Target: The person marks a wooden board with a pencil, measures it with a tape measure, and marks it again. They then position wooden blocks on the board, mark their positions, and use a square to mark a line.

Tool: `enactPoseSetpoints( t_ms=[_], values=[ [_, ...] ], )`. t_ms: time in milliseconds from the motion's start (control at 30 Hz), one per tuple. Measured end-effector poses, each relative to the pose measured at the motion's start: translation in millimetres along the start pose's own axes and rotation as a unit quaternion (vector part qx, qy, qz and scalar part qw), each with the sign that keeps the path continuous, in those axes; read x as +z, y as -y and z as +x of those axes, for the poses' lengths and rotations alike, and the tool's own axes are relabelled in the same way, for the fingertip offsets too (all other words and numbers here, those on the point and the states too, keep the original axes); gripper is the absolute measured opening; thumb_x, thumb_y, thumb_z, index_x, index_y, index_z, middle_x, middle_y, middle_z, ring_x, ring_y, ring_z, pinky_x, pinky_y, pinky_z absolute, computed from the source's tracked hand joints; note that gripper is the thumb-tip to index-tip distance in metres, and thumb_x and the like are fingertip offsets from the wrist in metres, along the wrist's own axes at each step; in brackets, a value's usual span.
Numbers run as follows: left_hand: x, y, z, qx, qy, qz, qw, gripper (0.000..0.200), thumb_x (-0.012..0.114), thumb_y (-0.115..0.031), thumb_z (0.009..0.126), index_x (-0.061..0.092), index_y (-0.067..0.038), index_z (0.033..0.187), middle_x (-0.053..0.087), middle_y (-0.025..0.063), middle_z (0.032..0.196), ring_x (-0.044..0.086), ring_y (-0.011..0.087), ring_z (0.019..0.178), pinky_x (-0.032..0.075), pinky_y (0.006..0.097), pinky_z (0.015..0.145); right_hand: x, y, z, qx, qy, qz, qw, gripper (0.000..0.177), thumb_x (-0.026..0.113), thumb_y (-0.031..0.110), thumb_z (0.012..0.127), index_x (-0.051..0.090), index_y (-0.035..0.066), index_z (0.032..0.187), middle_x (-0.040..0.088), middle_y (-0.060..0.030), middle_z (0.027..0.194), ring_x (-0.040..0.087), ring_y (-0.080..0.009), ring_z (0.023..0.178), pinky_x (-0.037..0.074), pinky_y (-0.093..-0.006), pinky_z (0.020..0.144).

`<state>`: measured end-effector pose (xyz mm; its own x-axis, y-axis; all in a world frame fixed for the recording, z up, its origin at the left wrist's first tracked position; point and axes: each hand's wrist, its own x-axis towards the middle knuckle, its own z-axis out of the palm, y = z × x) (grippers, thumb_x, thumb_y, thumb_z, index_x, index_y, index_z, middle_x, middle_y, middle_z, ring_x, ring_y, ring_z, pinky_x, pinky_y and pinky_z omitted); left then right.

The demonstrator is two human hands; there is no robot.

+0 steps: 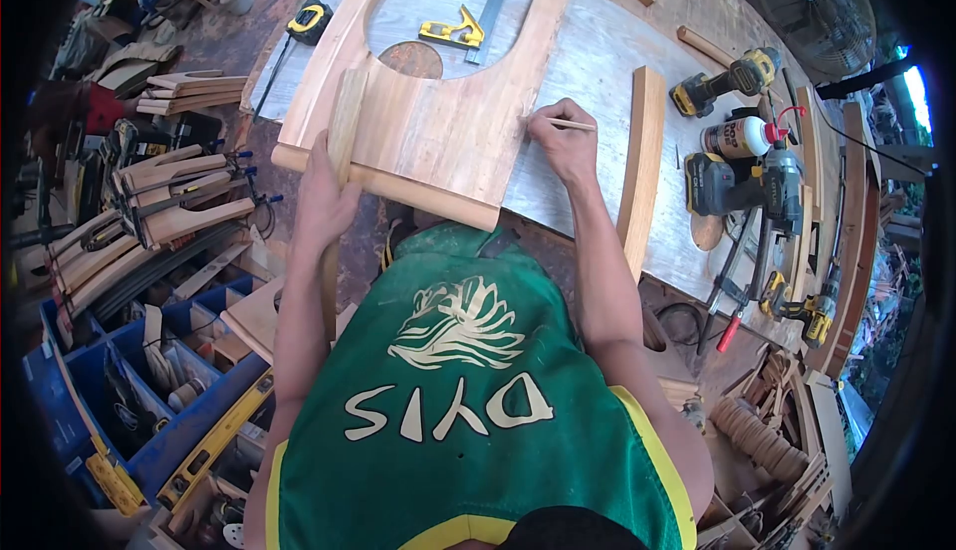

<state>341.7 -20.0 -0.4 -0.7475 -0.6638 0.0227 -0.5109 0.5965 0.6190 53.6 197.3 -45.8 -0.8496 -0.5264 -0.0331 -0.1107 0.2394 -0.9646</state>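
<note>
A large U-shaped wooden frame (448, 122) lies flat on the workbench (588, 62). My left hand (324, 192) grips a long curved wooden slat (344, 127) that stands on edge against the frame's near left corner. My right hand (563, 137) rests on the frame's right edge and pinches a pencil (576, 126), its tip pointing right just off the wood. A second curved slat (642, 167) lies on the bench to the right of that hand.
A yellow combination square (458, 30) and a tape measure (310, 20) lie at the back. Cordless drills (722, 82) and a glue bottle (737, 137) sit at the right. Clamped wood parts (179, 197) and blue bins (149, 371) stand at the left.
</note>
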Motion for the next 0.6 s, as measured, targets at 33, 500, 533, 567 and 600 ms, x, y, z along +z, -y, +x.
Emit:
enactPoseSetpoints(
  t_ms=[33,500,533,567,600],
  values=[
    [0.2,0.4,0.5,0.003,-0.004,0.002,1.000,0.081,0.058,-0.007,0.079,0.026,0.010,0.152,0.052,0.0408,0.136,0.054,0.0529,0.127,0.041,0.0495,0.110,-2.1,-0.6,0.3,0.002,-0.017,0.033,0.999,0.009,0.072,0.009,0.080,0.068,0.001,0.082,0.068,-0.0041,0.074,0.060,-0.0097,0.068,0.050,-0.0283,0.064],
    [0.2,-0.3,0.0,-0.015,0.012,-0.005,1.000,0.076,0.061,-0.008,0.084,0.028,0.010,0.150,0.048,0.0388,0.140,0.048,0.0516,0.132,0.038,0.0497,0.113,9.3,-8.2,-22.9,0.014,-0.020,0.016,1.000,0.017,0.075,0.016,0.079,0.068,0.000,0.081,0.068,-0.0042,0.073,0.060,-0.0102,0.069,0.049,-0.0291,0.064],
    [-0.2,-1.1,0.0,-0.017,0.013,-0.005,1.000,0.075,0.061,-0.007,0.084,0.028,0.010,0.150,0.048,0.0387,0.140,0.048,0.0516,0.132,0.038,0.0497,0.113,9.7,-6.0,-23.6,0.015,-0.022,0.010,1.000,0.018,0.075,0.016,0.079,0.068,0.000,0.080,0.068,-0.0045,0.073,0.060,-0.0103,0.069,0.049,-0.0292,0.064],
    [-0.6,-2.0,-0.1,-0.014,0.011,-0.005,1.000,0.075,0.061,-0.007,0.084,0.029,0.011,0.149,0.049,0.0387,0.139,0.048,0.0516,0.132,0.038,0.0497,0.113,10.3,-4.4,-23.7,0.015,-0.023,0.003,1.000,0.018,0.076,0.017,0.079,0.068,0.000,0.079,0.068,-0.0049,0.073,0.060,-0.0105,0.069,0.049,-0.0294,0.064],
    [-1.0,-3.2,0.0,-0.010,0.008,-0.005,1.000,0.075,0.060,-0.007,0.084,0.029,0.011,0.149,0.049,0.0387,0.139,0.049,0.0517,0.132,0.038,0.0497,0.113,11.0,-3.3,-23.2,0.020,-0.022,0.005,1.000,0.018,0.075,0.017,0.078,0.069,0.000,0.079,0.068,-0.0053,0.073,0.060,-0.0107,0.069,0.049,-0.0295,0.064]
  ],
)
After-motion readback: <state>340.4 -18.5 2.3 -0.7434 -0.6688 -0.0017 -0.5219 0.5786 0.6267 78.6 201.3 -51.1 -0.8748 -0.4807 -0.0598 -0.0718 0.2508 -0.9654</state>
